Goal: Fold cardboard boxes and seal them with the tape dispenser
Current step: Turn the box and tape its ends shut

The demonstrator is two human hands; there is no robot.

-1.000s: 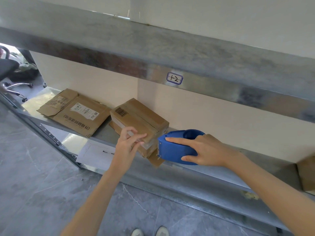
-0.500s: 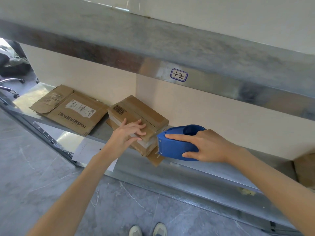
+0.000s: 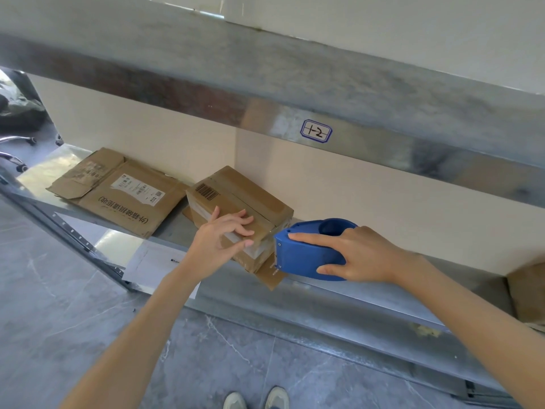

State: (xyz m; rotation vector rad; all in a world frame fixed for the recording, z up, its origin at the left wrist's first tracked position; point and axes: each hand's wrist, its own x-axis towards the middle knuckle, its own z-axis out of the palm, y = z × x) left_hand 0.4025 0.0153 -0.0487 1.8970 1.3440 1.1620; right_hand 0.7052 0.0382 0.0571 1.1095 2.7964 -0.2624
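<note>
On the metal shelf [image 3: 309, 295], near its front edge: taped box [image 3: 244, 190], resting on a cardboard scrap [image 3: 271, 274]. Person's left hand [image 3: 219, 240] lies over the box's near top edge, fingers straight and close together, pressing down. Person's right hand [image 3: 354, 255] grips the blue dispenser [image 3: 303, 258], index finger stretched along its top, thumb low on the near side. Dispenser's front end touches the box's right end at the seam. Flat carton [image 3: 118, 199] lies left of the box. Label [image 3: 316, 131] on the beam above reads "+2".
</note>
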